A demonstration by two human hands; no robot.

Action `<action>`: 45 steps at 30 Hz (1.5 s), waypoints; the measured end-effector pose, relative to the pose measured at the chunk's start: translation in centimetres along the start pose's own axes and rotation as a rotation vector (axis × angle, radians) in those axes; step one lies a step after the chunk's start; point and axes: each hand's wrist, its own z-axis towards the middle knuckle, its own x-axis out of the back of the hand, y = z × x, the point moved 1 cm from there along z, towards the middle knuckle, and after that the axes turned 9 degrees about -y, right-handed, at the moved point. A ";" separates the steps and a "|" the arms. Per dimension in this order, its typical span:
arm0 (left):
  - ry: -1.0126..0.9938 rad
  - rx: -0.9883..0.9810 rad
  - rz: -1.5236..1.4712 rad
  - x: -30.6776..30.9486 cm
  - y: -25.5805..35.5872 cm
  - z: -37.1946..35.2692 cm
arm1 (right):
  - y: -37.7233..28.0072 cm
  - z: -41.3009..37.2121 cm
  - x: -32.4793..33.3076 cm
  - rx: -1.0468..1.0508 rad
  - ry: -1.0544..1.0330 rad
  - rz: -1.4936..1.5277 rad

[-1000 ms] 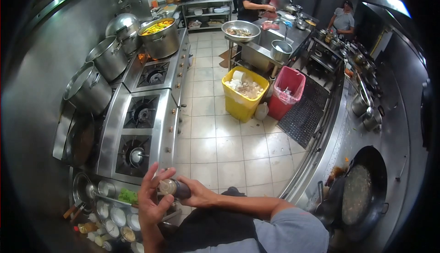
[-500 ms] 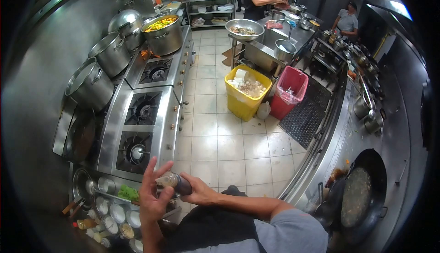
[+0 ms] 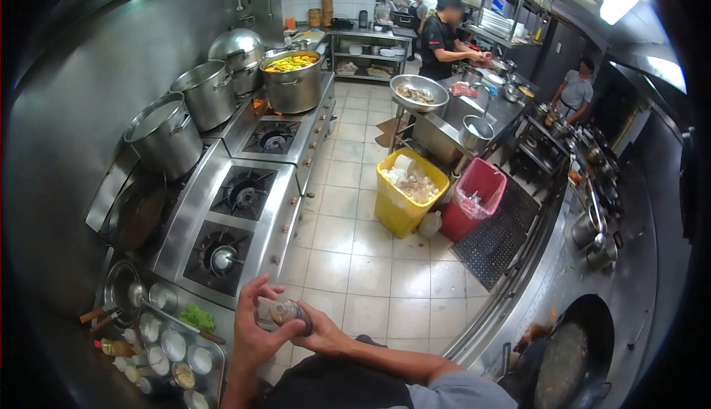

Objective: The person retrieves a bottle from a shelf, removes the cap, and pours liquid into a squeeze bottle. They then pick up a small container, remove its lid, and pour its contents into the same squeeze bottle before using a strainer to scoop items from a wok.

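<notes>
My right hand (image 3: 324, 333) is wrapped round the body of a small squeeze bottle (image 3: 284, 312) with dark contents and a translucent top. The bottle lies tilted, its top toward my left hand (image 3: 257, 326). My left thumb presses against the bottle near its top, and the left fingers curl over the far side. Part of the bottle is hidden by both hands. Below and left of my hands, a metal tray (image 3: 215, 350) carries several small bowls of pale powder (image 3: 173, 345) and green leaves (image 3: 196, 318).
A gas range (image 3: 255, 220) with large pots (image 3: 164, 136) runs along the left. A yellow bin (image 3: 392, 213) and red bin (image 3: 463, 224) stand ahead by the sink. At right sits a wok (image 3: 566, 364) with liquid. A person (image 3: 443, 42) works at the far counter; others stand farther back.
My view has tilted up a little and shifted left. My left fingers have closed in around the bottle's top, and the bottle has turned so its top faces me more.
</notes>
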 end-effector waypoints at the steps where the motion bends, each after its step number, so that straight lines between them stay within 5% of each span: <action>1: 0.029 0.043 -0.018 -0.1 -0.2 -0.1 | 0.1 0.0 0.1 -0.036 -0.013 0.037; 8: 0.030 0.030 -0.360 0.4 -0.1 0.1 | 0.1 -0.3 0.3 0.037 0.031 -0.055; 10: 0.061 -0.064 0.116 0.7 -0.2 0.1 | 0.3 -0.3 0.4 -0.055 0.009 -0.085; 14: 0.105 -0.005 0.358 0.5 0.7 0.1 | -0.9 -0.4 0.3 -0.039 0.026 -0.084; 20: -0.062 0.102 -0.054 0.9 0.5 0.2 | -1.0 -0.5 0.4 -0.034 0.043 -0.074; 23: 0.037 -0.045 0.130 0.3 1.1 0.8 | -0.2 -0.4 0.4 -0.022 0.039 -0.108; 25: 0.068 -0.125 0.652 0.4 2.0 1.3 | 0.3 -0.4 0.3 0.028 0.064 -0.169; 28: 0.033 -0.212 0.958 0.4 2.7 2.2 | 0.2 -0.5 0.3 0.003 0.081 -0.219; 32: 0.001 -0.212 1.054 0.7 2.8 2.4 | -1.3 -0.8 0.7 0.018 0.075 -0.238; 40: -0.385 -0.415 0.801 1.4 4.3 3.0 | -0.6 -1.3 1.4 -0.015 -0.419 0.099; 45: -0.418 -0.527 0.688 0.9 5.0 3.4 | -1.0 -1.5 1.9 -0.046 -0.578 0.193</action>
